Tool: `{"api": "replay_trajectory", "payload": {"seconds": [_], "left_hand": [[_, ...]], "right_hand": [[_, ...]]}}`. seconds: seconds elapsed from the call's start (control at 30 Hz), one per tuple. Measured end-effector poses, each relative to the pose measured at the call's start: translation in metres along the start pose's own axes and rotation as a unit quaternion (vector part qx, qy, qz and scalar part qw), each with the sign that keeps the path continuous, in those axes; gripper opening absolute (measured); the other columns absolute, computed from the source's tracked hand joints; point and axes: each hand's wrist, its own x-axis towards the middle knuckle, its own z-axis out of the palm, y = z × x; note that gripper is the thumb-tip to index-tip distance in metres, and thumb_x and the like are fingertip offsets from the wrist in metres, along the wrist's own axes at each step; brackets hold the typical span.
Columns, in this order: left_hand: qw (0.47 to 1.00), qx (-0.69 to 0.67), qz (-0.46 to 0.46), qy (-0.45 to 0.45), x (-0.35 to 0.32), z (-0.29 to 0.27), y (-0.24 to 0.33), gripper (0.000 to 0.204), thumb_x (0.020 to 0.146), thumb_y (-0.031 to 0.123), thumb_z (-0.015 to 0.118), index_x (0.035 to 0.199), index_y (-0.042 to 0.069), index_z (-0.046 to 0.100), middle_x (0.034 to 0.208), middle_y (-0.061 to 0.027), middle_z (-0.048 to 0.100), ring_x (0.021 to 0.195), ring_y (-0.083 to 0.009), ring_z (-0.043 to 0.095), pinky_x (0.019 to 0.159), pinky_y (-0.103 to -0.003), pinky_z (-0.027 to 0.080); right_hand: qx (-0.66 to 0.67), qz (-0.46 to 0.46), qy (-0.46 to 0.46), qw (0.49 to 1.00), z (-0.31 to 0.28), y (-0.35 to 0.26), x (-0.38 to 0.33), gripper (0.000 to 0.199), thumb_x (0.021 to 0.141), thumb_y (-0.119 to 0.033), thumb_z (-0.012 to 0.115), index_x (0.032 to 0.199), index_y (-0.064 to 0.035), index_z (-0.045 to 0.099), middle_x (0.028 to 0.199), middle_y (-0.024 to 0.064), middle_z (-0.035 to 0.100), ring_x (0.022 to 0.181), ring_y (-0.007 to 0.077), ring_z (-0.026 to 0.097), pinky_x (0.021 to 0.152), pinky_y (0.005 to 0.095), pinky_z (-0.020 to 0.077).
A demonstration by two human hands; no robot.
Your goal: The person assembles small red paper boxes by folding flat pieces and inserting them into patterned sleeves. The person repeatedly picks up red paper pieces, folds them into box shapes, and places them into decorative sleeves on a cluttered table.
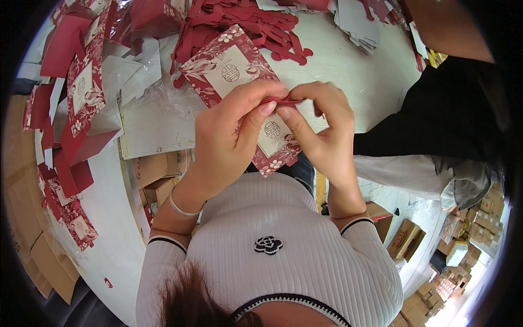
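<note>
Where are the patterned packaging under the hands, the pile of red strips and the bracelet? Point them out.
Patterned packaging (229, 70): head view, on its upper cream panel.
Pile of red strips (264, 25): head view, near its middle.
Bracelet (180, 211): head view, on the band's lower curve.

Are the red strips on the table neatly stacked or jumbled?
Jumbled: the strips overlap and point different ways on the table.
</note>
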Motion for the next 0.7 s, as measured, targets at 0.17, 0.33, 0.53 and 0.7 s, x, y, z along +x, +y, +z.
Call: {"api": "replay_trajectory", "payload": {"seconds": [0.17,0.33,0.53,0.7], "left_hand": [[0.999,0.015,0.042,-0.004,0.001,-0.008,0.004,0.012,0.084,0.003,0.053,0.094,-0.001,0.059,0.091,-0.0105,0.064,0.074,-0.0114,0.060,0.065,-0.020,0.048],[0.999,-0.029,-0.010,0.019,-0.003,-0.009,0.000,0.010,0.080,0.002,0.058,0.090,0.001,0.061,0.083,-0.0079,0.062,0.073,-0.0124,0.059,0.064,-0.022,0.047],[0.999,0.028,0.012,-0.020,-0.007,-0.014,-0.001,0.006,0.072,0.001,0.065,0.078,0.003,0.063,0.077,-0.0040,0.057,0.069,-0.0112,0.053,0.061,-0.021,0.043],[0.993,-0.034,-0.089,0.073,-0.016,-0.007,0.005,0.011,0.075,0.005,0.065,0.068,0.000,0.058,0.073,-0.0030,0.055,0.065,-0.0077,0.050,0.057,-0.021,0.041]], "right_hand": [[0.063,-0.068,0.088,0.992,0.006,0.000,-0.008,0.035,0.061,-0.009,0.073,0.092,-0.0044,0.058,0.092,0.0095,0.054,0.083,0.0221,0.048,0.069,0.0282,0.0381],[0.081,-0.075,0.042,0.993,-0.003,0.001,-0.007,0.039,0.066,-0.004,0.069,0.102,0.0003,0.055,0.109,0.0130,0.047,0.092,0.0173,0.047,0.073,0.0278,0.0410],[0.141,0.022,-0.034,0.989,0.006,0.000,-0.012,0.020,0.071,0.004,0.062,0.090,0.0003,0.061,0.080,0.0084,0.061,0.074,0.0180,0.056,0.068,0.0272,0.0422],[0.248,0.125,-0.046,0.959,0.010,0.015,-0.016,0.013,0.075,0.003,0.060,0.088,0.0012,0.063,0.077,0.0066,0.062,0.067,0.0094,0.055,0.058,0.0217,0.0420]]}}
